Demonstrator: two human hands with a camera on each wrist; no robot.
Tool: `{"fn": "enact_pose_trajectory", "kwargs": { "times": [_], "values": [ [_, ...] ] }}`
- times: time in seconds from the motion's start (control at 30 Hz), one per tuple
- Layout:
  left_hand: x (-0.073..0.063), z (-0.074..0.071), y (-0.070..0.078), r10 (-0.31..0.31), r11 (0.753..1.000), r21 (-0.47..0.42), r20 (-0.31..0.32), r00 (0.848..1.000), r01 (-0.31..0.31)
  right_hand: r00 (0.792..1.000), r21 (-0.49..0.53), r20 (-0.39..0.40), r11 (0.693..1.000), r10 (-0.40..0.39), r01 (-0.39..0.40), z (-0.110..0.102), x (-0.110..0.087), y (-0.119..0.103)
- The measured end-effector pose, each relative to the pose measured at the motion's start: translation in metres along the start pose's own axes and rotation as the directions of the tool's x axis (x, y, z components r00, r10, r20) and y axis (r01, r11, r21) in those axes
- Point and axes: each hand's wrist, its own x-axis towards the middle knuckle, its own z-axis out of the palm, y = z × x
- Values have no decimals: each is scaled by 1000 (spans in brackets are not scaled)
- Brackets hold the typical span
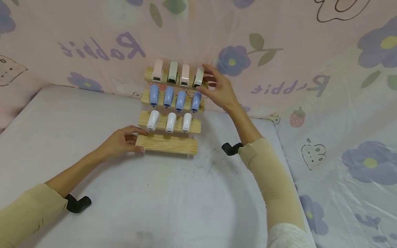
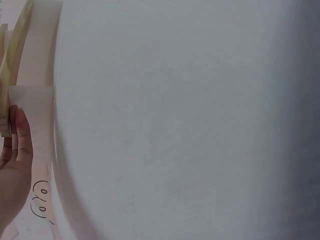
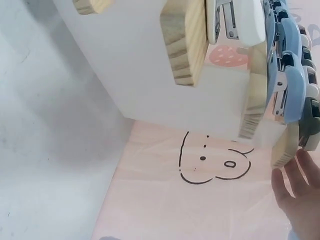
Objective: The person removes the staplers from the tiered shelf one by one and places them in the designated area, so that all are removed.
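Observation:
A tiered wooden display rack point(image 1: 167, 144) stands on the white table, with staplers lined up on its upper three tiers. My left hand point(image 1: 121, 140) grips the left end of the bare front tier, thumb at its front edge. In the left wrist view, the left hand point(image 2: 17, 165) shows at that tier's end. My right hand point(image 1: 221, 90) holds the right end of the top tier, fingers beside the grey-green stapler point(image 1: 199, 77). The right wrist view shows the right hand's fingertips point(image 3: 295, 167) at the shelf end, close under the dark-based stapler point(image 3: 310, 125).
The top tier also carries pink staplers point(image 1: 158, 70) and another grey-green stapler point(image 1: 173, 72). Below stand blue staplers point(image 1: 168, 96), then white staplers point(image 1: 171, 122). A rabbit-and-flower patterned sheet point(image 1: 192, 31) hangs behind. Black curved pieces point(image 1: 232, 148) stick out at both cuffs.

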Motion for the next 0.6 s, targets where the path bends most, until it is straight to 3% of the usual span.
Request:
{"fn": "enact_pose_trajectory", "kwargs": {
  "times": [0.37,0.6],
  "values": [
    [0,1,-6,4,1000,-16,-14,1000,-5,999,-3,-14,999,41,-41,7,7,-3],
    [-2,2,-4,-50,999,-15,-13,999,49,998,-15,-1,998,64,-64,8,8,-1]
  ]
}}
